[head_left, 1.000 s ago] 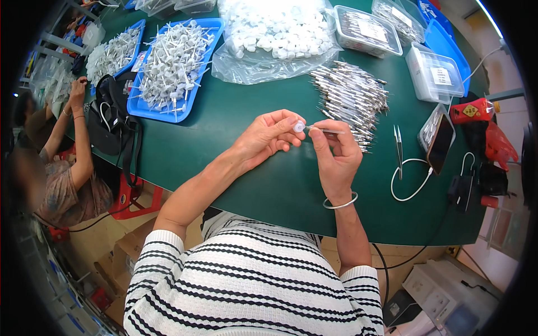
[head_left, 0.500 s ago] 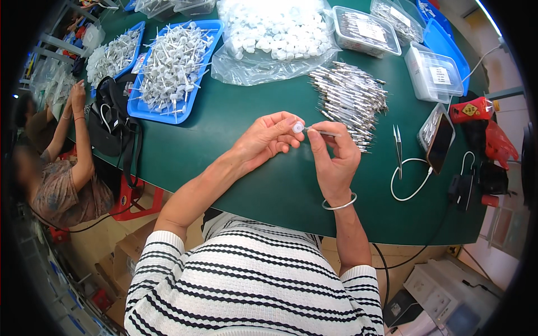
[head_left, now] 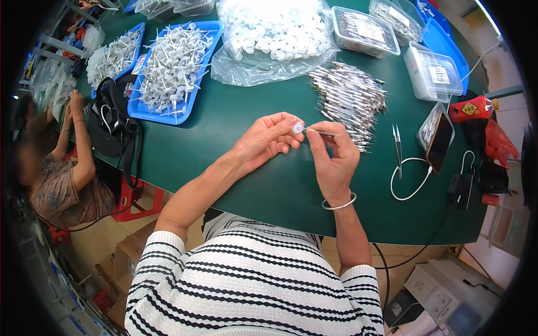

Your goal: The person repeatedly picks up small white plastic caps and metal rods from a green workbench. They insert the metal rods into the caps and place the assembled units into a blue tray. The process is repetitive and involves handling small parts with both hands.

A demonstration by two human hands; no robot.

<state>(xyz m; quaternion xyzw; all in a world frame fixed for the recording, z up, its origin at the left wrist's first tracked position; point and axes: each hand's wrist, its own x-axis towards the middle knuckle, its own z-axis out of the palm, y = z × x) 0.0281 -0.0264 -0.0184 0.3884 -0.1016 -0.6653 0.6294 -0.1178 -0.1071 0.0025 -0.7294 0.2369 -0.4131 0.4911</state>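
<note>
My left hand point(head_left: 273, 136) pinches a small round white plastic cap point(head_left: 297, 128) between thumb and forefinger, its other fingers loosely curled. In my right hand point(head_left: 335, 158) a thin metal rod point(head_left: 325, 133) is held between thumb and fingers, its tip at the middle of the cap. Whether the tip sits inside the cap or only touches it, I cannot tell. Just beyond my right hand lies a heap of similar slim metal rods point(head_left: 350, 101). Farther off, a clear plastic bag point(head_left: 252, 73) bears many loose white caps point(head_left: 280, 36).
Blue trays point(head_left: 168, 119) of capped rods stand at the left, near a black bag point(head_left: 109, 120). Lidded clear boxes point(head_left: 367, 32) are at the far right. Tweezers point(head_left: 398, 151), a white cable point(head_left: 404, 199) and a phone point(head_left: 440, 143) lie right. A co-worker point(head_left: 70, 179) sits left.
My hands, the cap and the rod stay almost in place. The co-worker's raised hands have shifted slightly.
</note>
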